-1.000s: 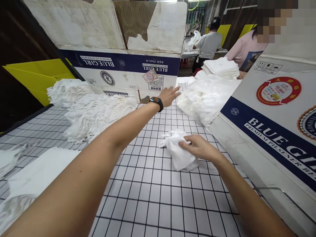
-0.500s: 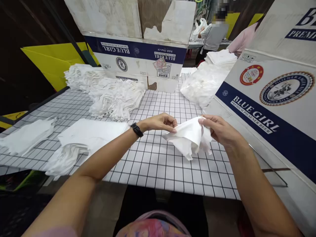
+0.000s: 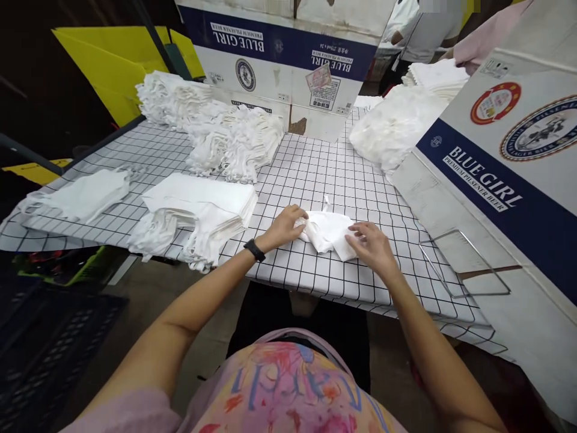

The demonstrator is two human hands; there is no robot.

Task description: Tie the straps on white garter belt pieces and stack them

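A crumpled thin white fabric piece with a short strap sticking up at its back edge lies on the checked tablecloth in front of me. At its left end, my left hand has curled fingers closed on the fabric. My right hand pinches the opposite edge between thumb and fingers. To the left is a neat stack of white fabric pieces with straps hanging at the front. Further left lies a smaller, flatter white pile.
Behind stands a large heap of strapped white pieces, beside an upright carton. A clear plastic bag of white goods sits back right. A tilted carton and wire frame bound the right. A co-worker's pink sleeve shows beyond.
The fabric piece has come down from being held up between both hands and now lies on the cloth. My view has tilted downward.
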